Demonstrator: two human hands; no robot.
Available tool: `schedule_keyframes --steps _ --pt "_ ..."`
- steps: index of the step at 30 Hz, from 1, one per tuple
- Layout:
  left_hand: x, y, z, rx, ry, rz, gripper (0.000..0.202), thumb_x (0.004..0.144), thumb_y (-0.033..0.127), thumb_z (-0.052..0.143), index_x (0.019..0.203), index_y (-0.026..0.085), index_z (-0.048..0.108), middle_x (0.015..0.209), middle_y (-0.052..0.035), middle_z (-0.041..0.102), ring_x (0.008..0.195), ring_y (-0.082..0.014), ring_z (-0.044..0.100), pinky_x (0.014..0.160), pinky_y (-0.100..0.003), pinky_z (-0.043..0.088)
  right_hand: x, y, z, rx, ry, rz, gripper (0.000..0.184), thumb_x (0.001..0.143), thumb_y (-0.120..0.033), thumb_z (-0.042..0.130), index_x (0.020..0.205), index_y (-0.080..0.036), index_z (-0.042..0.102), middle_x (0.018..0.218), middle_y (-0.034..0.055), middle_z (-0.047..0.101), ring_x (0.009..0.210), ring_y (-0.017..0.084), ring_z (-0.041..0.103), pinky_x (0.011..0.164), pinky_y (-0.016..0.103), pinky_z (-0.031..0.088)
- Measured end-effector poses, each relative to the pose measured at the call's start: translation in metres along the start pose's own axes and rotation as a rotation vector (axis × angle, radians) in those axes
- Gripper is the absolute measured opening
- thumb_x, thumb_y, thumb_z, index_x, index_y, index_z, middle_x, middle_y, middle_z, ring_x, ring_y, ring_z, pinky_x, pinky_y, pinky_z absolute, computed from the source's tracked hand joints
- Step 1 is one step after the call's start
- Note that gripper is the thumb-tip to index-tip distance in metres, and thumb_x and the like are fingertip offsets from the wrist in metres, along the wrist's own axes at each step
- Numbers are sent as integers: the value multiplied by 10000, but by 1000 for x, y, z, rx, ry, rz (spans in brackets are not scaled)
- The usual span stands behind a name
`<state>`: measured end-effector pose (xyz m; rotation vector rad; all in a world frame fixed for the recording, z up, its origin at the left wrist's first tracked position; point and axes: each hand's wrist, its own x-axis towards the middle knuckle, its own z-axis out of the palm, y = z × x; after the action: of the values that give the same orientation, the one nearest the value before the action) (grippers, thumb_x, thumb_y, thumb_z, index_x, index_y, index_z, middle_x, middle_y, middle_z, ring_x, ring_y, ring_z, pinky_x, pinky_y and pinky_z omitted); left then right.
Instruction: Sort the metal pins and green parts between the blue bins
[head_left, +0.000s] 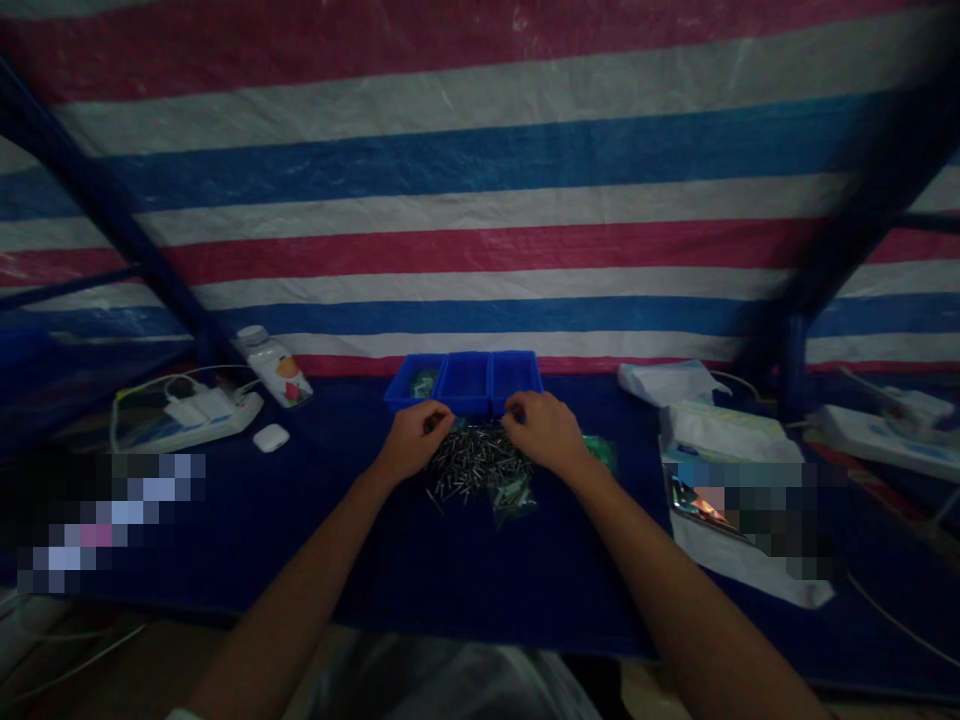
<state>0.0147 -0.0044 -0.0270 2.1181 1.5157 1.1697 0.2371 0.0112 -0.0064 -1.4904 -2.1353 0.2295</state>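
Note:
A pile of small silvery metal pins lies on a dark blue cloth, with small clear bags beside it. My left hand rests at the pile's left edge, fingers curled in a pinch toward the pins. At the pile's right edge my right hand has its fingers bent down onto the pins. What the fingertips hold is too small to make out. Just behind the hands stand three joined blue bins; the left one has a small bag in it.
A white power strip with plugs, a small white case and a labelled plastic bottle lie at the left. Papers and bags lie at the right. A striped red, white and blue tarp hangs behind, with dark blue poles at both sides.

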Motion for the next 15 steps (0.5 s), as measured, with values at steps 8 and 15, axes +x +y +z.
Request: schedule_keyframes --steps 8,15 --pt "-2 0 0 43 11 18 178 871 304 560 792 180 660 683 -4 636 611 -144 536 595 -268 398 -5 8 6 -247 -142 -118 328 843 -395 527 1016 -181 706 1073 141 664 1030 324 566 832 476 406" --pt "-1 -2 -5 51 50 16 166 873 293 556 810 187 666 708 -12 652 635 -151 556 620 -281 413 -4 9 -9 -334 -145 -4 294 846 -346 522 983 -143 683 1019 167 673 953 321 631 810 479 414"
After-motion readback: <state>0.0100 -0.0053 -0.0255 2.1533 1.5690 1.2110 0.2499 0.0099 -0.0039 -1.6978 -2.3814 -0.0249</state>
